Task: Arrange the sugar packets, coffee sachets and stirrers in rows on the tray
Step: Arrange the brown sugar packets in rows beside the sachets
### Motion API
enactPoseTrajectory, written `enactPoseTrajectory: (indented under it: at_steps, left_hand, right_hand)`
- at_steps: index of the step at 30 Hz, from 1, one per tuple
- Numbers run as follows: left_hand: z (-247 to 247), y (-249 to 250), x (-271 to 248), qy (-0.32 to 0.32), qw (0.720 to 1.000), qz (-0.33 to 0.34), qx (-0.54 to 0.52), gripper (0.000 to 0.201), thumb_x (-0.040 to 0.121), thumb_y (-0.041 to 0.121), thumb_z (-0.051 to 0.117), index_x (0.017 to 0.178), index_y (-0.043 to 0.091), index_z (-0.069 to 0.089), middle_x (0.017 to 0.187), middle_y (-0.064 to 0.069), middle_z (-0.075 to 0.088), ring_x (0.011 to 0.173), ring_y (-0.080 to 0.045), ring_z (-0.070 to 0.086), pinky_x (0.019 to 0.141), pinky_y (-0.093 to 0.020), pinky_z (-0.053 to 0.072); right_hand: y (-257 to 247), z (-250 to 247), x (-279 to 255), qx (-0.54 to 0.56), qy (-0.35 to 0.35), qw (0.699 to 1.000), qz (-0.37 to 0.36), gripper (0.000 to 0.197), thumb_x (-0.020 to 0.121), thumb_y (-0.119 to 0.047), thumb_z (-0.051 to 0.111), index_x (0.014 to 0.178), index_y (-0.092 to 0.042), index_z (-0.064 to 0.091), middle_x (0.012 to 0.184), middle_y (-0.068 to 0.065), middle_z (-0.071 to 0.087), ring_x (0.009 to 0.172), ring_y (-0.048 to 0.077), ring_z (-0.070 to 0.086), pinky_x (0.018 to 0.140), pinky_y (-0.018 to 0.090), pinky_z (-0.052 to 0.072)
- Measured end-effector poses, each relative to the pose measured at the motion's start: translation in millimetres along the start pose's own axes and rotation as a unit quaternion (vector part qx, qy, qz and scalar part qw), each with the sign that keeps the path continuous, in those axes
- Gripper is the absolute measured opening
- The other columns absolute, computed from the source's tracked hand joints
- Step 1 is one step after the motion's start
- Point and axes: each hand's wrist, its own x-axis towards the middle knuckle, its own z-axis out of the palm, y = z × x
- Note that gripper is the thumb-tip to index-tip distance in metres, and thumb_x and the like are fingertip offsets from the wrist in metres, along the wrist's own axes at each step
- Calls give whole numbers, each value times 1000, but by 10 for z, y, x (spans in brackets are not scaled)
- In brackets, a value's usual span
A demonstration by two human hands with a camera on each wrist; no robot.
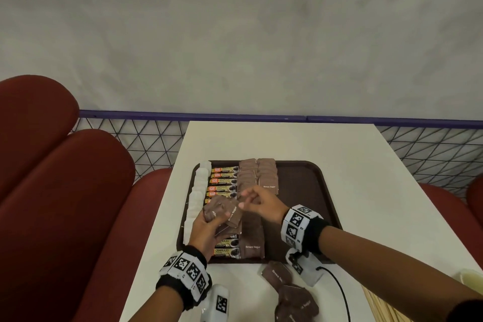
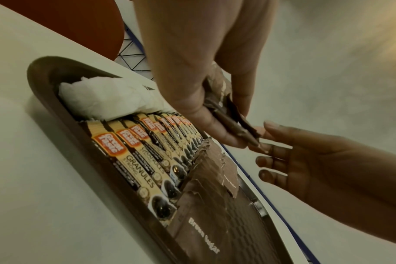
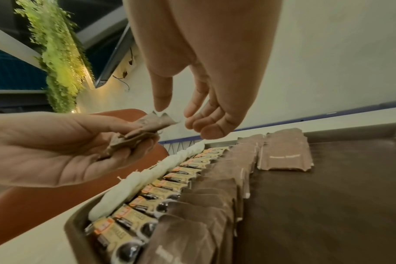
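My left hand hovers over the near left of the brown tray and grips a fanned bunch of brown sugar packets. My right hand reaches in from the right, its fingers relaxed and spread at the bunch's edge. In the right wrist view a packet corner lies between its thumb and fingertips, which stand apart. On the tray run a row of white packets, a row of coffee sachets and two rows of brown sugar packets.
Loose brown sugar packets lie on the white table in front of the tray, beside a black cable. Wooden stirrers lie at the near right corner. Red seats flank the table; a mesh fence runs behind.
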Motion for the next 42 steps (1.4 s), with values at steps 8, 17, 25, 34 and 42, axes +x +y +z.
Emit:
enactPoseTrajectory:
  at_steps: [8, 17, 25, 34, 42]
  left_hand:
    - [26, -20, -25, -7, 1000, -12, 16, 37, 84, 2, 62, 119, 14, 55, 111, -17, 66, 98, -34, 65, 71, -39, 55]
    - [-44, -44, 42, 14, 999, -30, -17, 38, 90, -1, 49, 128, 5, 50, 118, -23, 61, 92, -30, 65, 67, -37, 59]
    - [-106, -52, 94, 23, 999, -30, -23, 41, 90, -1, 51, 130, 7, 49, 120, -21, 61, 97, -31, 64, 69, -39, 59]
    - [-191, -46, 142, 42, 998, -39, -41, 39, 89, 0, 54, 127, 6, 51, 118, -21, 62, 104, -36, 62, 68, -40, 59]
    - [-255, -16, 161, 20, 997, -40, -65, 41, 90, -2, 46, 130, 8, 51, 119, -21, 62, 91, -31, 68, 61, -37, 58]
  right_hand:
    - [25, 74, 1, -27, -12, 999, 17, 31, 82, -5, 66, 112, -2, 57, 85, -1, 54, 75, 8, 49, 66, 13, 41]
    - [200, -348, 63, -162, 221, 954, 118, 10, 81, -27, 67, 90, -23, 70, 107, 1, 55, 111, 23, 39, 90, 30, 36]
    - [421, -600, 245, -46, 258, 942, 211, 13, 79, -14, 67, 89, -21, 62, 99, 7, 66, 99, 29, 61, 89, 32, 45]
    - [524, -424, 494, -106, 204, 939, 256, 17, 81, -12, 60, 97, -16, 61, 108, 12, 64, 100, 32, 60, 90, 35, 49]
    - [557, -409, 602, -251, 177, 911, 276, 30, 89, -27, 55, 116, -14, 54, 122, 16, 51, 117, 33, 45, 100, 36, 37]
